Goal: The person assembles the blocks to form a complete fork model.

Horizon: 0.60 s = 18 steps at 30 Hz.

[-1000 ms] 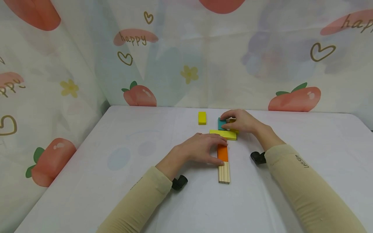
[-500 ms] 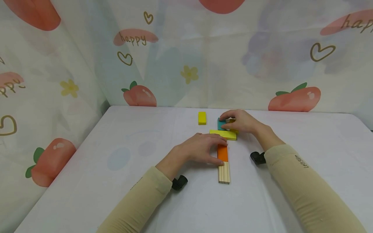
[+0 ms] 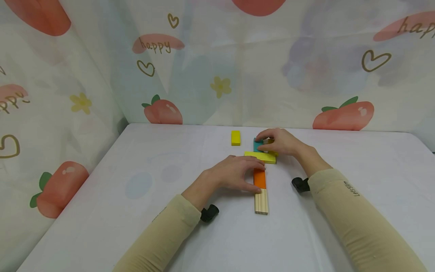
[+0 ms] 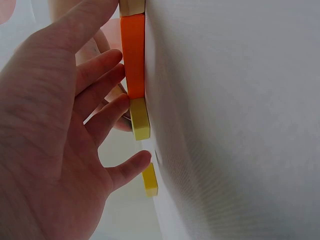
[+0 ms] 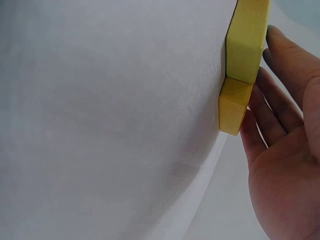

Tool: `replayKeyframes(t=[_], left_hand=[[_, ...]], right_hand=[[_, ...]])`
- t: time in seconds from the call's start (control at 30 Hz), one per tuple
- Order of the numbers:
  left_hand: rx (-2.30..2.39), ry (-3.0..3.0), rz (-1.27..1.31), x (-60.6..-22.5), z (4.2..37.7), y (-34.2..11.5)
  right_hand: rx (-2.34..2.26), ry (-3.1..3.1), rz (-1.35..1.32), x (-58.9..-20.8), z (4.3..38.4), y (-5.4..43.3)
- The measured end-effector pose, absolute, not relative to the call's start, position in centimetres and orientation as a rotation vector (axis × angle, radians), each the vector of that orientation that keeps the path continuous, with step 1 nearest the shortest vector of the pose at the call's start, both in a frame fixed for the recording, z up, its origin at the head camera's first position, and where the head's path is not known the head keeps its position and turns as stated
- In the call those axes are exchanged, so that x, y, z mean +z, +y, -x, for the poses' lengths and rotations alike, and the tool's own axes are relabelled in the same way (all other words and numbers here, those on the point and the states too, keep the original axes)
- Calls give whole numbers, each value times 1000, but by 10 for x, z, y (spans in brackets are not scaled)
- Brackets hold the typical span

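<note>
Wooden blocks lie in a line on the white table. My left hand (image 3: 234, 172) rests its fingertips on the orange block (image 3: 259, 181), its thumb near the seam with the plain wood block (image 3: 261, 204). In the left wrist view its fingers are spread along the orange block (image 4: 133, 55). Across the line's far end lies a long light-yellow block (image 3: 268, 158). Beyond that, my right hand (image 3: 283, 141) touches a teal block (image 3: 255, 146) with finger and thumb. A darker yellow block (image 5: 232, 102), partly hidden under this hand in the head view, abuts the light-yellow one.
A separate small yellow block (image 3: 235, 138) sits near the table's back edge, left of the teal block. The white cloth-covered table (image 3: 102, 211) meets a printed fabric backdrop (image 3: 255, 75) behind and at the left. Black wrist cameras (image 3: 209, 213) hang at both cuffs.
The teal block and the right hand's fingertips have shifted very slightly left. The left hand and the other blocks look unmoved.
</note>
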<state>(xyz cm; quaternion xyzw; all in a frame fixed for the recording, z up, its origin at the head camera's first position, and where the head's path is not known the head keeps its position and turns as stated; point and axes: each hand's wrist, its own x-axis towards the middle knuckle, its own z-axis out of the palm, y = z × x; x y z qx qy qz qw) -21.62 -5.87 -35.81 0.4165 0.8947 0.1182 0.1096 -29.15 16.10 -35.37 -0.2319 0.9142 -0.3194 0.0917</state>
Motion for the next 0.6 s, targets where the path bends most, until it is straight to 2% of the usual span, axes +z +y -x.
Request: replayKeyframes(t=[0.6], left_hand=[[360,2630,-1235,-358,217,-59]], right_hand=[[-937,2713,672,-354,292,162]])
